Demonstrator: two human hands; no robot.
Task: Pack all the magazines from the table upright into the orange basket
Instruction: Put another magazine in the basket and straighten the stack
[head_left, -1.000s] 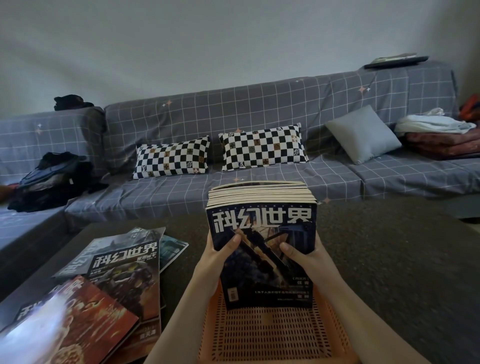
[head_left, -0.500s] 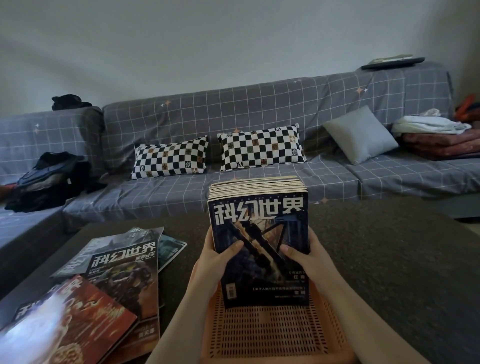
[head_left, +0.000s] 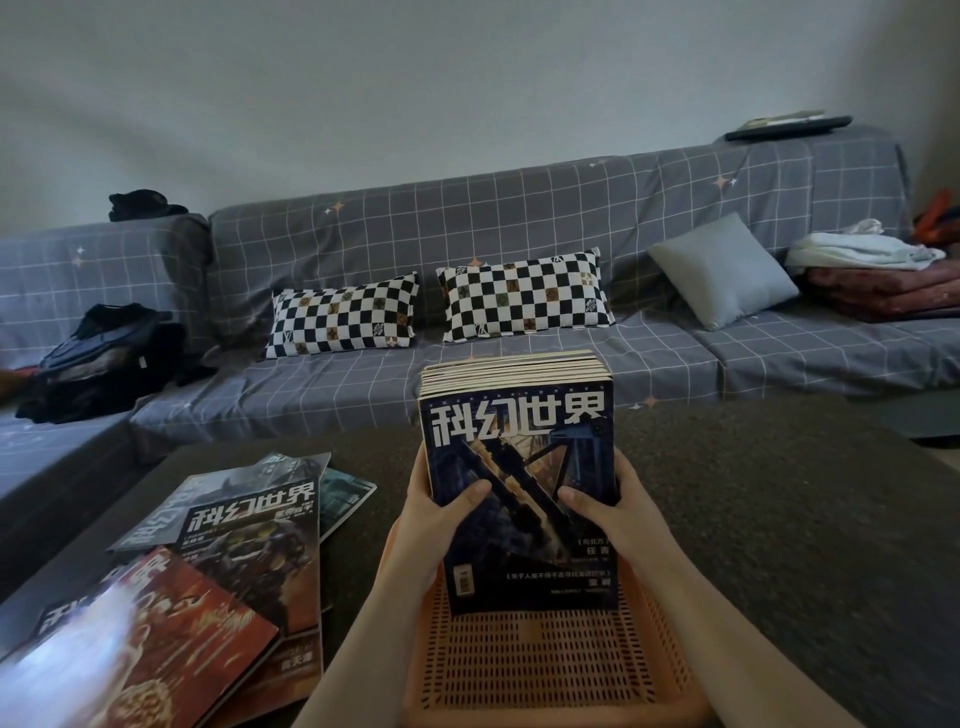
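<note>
At the near left of the table (head_left: 779, 519) several loose magazines (head_left: 244, 551) lie flat and overlapped, not yet packed, so the task looks partway through. The step in hand seems to be seating a thick bundle of magazines (head_left: 519, 467) upright in the orange basket (head_left: 545, 660), which sits at the near middle; the bundle's lower edge appears to rest in the far part of the basket, with bare mesh floor nearer the camera.

The left hand (head_left: 441, 519) clasps the bundle's left side, thumb curled over the front cover and the other fingers hidden behind. The right hand (head_left: 608, 514) mirrors it on the right side, thumb across the cover, fingers wrapped round the far side. Both forearms reach in from the near edge, converging on the basket.

Next, I judge, the bundle must be steadied against the basket's far wall so it stays upright on release, then the flat pile on the left gathered
</note>
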